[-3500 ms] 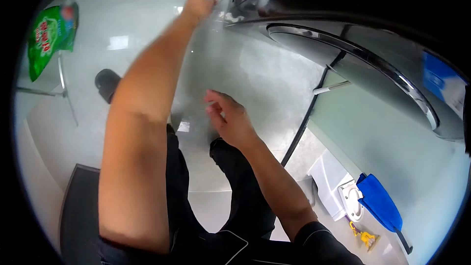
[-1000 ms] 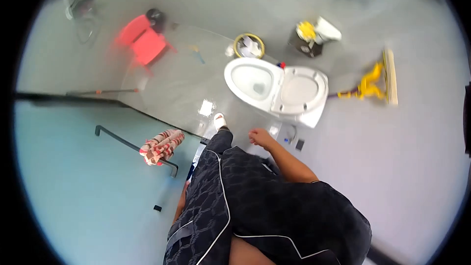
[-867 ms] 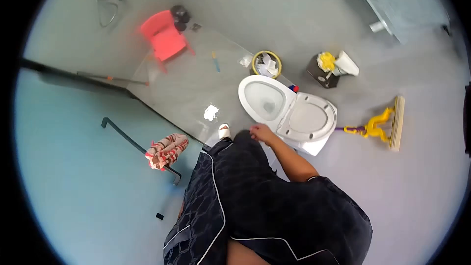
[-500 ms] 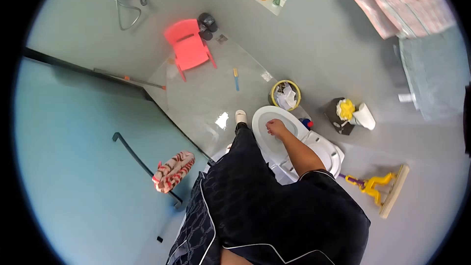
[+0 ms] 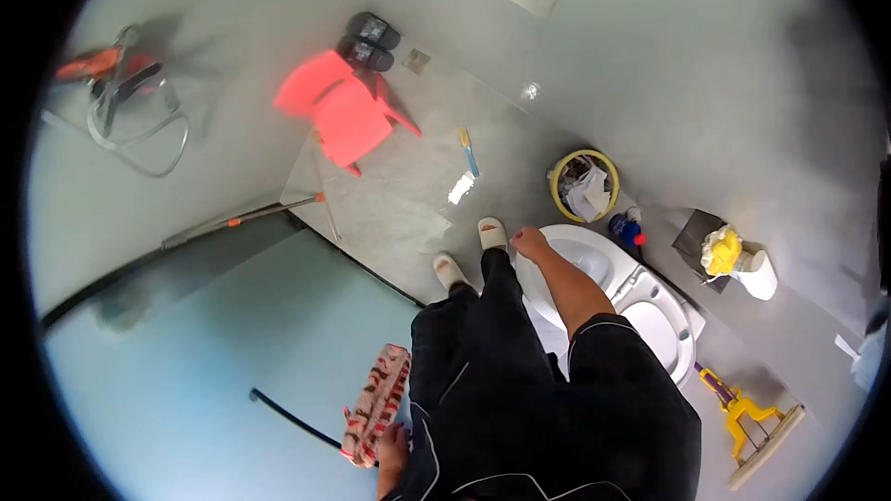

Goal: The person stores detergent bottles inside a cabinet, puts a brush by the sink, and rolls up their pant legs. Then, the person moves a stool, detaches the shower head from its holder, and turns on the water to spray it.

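Note:
My left hand (image 5: 393, 445) is at the lower edge of a fuzzy pink, red and dark striped cloth band (image 5: 376, 399). This band hangs on the dark bar handle (image 5: 302, 420) of a frosted glass door (image 5: 213, 353). The left fingers are partly hidden, so their grip is unclear. My right hand (image 5: 531, 243) hovers by the front rim of the white toilet (image 5: 613, 255), whose lid is up. Its fingers are loosely curled with nothing visible in them. My feet wear light slippers (image 5: 493, 234).
A pink chair (image 5: 343, 111) stands near dark slippers (image 5: 367, 42). On the floor lies a blue-handled brush (image 5: 470, 153). A yellow-rimmed bin (image 5: 585, 187) holds paper, beside a blue bottle (image 5: 626, 228). A yellow mop head (image 5: 756, 427) is at right, a squeegee pole (image 5: 251, 216) at left.
My left hand has come into view at the striped band. The view has turned and shifted, and both slippered feet now show. My right hand stays near the toilet.

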A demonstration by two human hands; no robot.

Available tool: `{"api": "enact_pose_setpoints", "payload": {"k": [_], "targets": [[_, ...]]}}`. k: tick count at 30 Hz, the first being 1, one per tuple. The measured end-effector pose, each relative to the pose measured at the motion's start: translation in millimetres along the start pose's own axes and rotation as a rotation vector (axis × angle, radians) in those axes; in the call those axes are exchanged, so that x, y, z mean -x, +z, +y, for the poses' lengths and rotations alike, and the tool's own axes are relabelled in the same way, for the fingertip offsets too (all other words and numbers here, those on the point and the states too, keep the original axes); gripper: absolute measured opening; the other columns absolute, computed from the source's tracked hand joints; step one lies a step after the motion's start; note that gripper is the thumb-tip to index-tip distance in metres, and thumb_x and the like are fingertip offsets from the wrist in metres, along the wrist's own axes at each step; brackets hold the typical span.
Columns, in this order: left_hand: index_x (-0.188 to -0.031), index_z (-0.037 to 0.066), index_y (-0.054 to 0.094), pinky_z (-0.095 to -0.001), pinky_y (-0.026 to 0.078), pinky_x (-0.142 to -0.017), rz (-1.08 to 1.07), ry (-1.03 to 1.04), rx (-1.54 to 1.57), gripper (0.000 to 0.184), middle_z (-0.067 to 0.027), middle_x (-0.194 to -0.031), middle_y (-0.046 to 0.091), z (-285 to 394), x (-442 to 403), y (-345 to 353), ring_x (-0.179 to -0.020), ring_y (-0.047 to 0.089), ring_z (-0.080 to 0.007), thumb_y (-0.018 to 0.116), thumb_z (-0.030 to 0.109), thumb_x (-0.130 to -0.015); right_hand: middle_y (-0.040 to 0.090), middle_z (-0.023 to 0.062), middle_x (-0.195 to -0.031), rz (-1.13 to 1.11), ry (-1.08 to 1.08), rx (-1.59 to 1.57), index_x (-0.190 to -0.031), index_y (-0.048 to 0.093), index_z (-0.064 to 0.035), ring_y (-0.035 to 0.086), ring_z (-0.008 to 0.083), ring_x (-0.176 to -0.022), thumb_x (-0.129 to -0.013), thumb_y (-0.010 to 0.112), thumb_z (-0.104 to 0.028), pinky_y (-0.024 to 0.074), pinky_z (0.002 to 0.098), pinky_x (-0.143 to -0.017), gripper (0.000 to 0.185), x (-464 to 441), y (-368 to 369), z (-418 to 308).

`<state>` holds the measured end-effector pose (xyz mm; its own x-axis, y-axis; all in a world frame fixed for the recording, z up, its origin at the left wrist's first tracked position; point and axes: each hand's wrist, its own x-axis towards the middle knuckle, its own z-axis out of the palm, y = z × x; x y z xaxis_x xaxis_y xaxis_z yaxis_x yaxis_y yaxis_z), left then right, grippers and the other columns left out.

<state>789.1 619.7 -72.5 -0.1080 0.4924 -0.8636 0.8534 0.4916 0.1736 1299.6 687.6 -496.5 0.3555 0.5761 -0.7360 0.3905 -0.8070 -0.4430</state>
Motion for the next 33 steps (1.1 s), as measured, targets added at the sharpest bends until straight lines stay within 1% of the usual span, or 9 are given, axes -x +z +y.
{"api": "enact_pose_setpoints", "payload": {"k": [6, 8, 11, 13, 20, 27, 29, 31, 33], "targets": [[-0.127, -0.002, 0.060, -0.0420, 0.052, -0.093, -0.103, 0.092, -0.041, 0.041, -0.0219, -0.116, 0.068, 103.0, -197.4, 21.2, -0.105, 0.067, -0.0351, 0.065, 0.025, -0.096, 0.073, 0.0169, -0.101, -0.064, 0.125, 0.028, -0.098, 0.074, -0.0090, 0.068, 0.0380, -0.097, -0.080, 0.070, -0.032, 0.0538, 0.0470, -0.084, 0.029, -90.0, 65.0, 6.2], [-0.135, -0.003, 0.053, -0.0448, 0.048, -0.099, 0.080, 0.130, -0.042, 0.052, -0.0248, -0.127, 0.062, 127.5, -262.0, 42.4, -0.114, 0.062, -0.0393, 0.069, 0.023, -0.093, 0.072, 0.0165, -0.104, 0.005, 0.118, 0.139, -0.099, 0.073, -0.0095, 0.067, 0.0374, -0.100, -0.082, 0.070, -0.032, 0.0532, 0.0465, -0.086, 0.029, -142.0, 90.9, 10.4], [-0.140, -0.006, 0.046, -0.0469, 0.043, -0.106, 0.145, 0.382, -0.249, 0.060, -0.0277, -0.137, 0.053, 134.3, -349.1, 66.4, -0.125, 0.054, -0.0434, 0.070, 0.021, -0.092, 0.071, 0.0159, -0.105, -0.150, 0.261, 0.169, -0.100, 0.071, -0.0085, 0.067, 0.0369, -0.101, -0.087, 0.068, -0.030, 0.0529, 0.0465, -0.087, 0.026, -216.8, 117.5, 4.0], [-0.140, -0.007, 0.045, -0.0478, 0.040, -0.109, 0.151, 0.387, -0.253, 0.060, -0.0293, -0.139, 0.050, 143.9, -386.5, 79.1, -0.128, 0.050, -0.0449, 0.069, 0.021, -0.093, 0.071, 0.0159, -0.104, -0.056, 0.199, 0.195, -0.100, 0.070, -0.0071, 0.067, 0.0370, -0.100, -0.089, 0.066, -0.028, 0.0528, 0.0471, -0.087, 0.024, -276.1, 158.2, 16.3], [-0.135, -0.008, 0.048, -0.0522, 0.039, -0.109, 0.278, 0.526, -0.248, 0.056, -0.0313, -0.138, 0.049, 140.7, -420.5, 87.8, -0.128, 0.048, -0.0475, 0.060, 0.032, -0.098, 0.065, 0.0203, -0.105, 0.379, 0.165, 0.039, -0.105, 0.062, -0.0024, 0.066, 0.0402, -0.099, -0.092, 0.068, -0.023, 0.0540, 0.0474, -0.086, 0.025, -409.2, 208.7, -11.3], [-0.129, -0.010, 0.049, -0.0522, 0.039, -0.108, 0.261, 0.513, -0.260, 0.046, -0.0315, -0.138, 0.047, 149.6, -429.4, 84.9, -0.127, 0.048, -0.0472, 0.059, 0.024, -0.099, 0.065, 0.0184, -0.107, 0.273, 0.339, 0.100, -0.104, 0.064, -0.0028, 0.066, 0.0368, -0.103, -0.092, 0.066, -0.021, 0.0539, 0.0464, -0.086, 0.023, -446.3, 232.8, -15.1], [-0.129, -0.010, 0.049, -0.0526, 0.039, -0.108, 0.253, 0.519, -0.259, 0.045, -0.0317, -0.138, 0.047, 150.9, -428.2, 83.0, -0.127, 0.047, -0.0473, 0.059, 0.022, -0.098, 0.065, 0.0185, -0.110, 0.156, 0.288, -0.012, -0.102, 0.066, -0.0037, 0.066, 0.0363, -0.104, -0.093, 0.061, -0.024, 0.0537, 0.0470, -0.085, 0.022, -434.5, 228.0, -13.8], [-0.129, -0.010, 0.048, -0.0529, 0.038, -0.109, 0.199, 0.556, -0.254, 0.045, -0.0320, -0.138, 0.046, 151.5, -425.7, 84.5, -0.127, 0.047, -0.0474, 0.059, 0.019, -0.098, 0.067, 0.0198, -0.106, 0.364, -0.169, 0.323, -0.099, 0.066, -0.0029, 0.067, 0.0382, -0.097, -0.095, 0.056, -0.023, 0.0540, 0.0496, -0.081, 0.023, -443.0, 271.5, 23.3], [-0.134, -0.008, 0.046, -0.0523, 0.035, -0.112, 0.224, 0.566, -0.294, 0.044, -0.0308, -0.141, 0.044, 150.1, -421.9, 86.2, -0.130, 0.045, -0.0459, 0.058, 0.016, -0.098, 0.068, 0.0196, -0.102, 0.273, -0.057, 0.080, -0.100, 0.065, -0.0015, 0.067, 0.0390, -0.095, -0.095, 0.055, -0.020, 0.0539, 0.0495, -0.078, 0.022, -380.7, 199.7, -53.5]]}}
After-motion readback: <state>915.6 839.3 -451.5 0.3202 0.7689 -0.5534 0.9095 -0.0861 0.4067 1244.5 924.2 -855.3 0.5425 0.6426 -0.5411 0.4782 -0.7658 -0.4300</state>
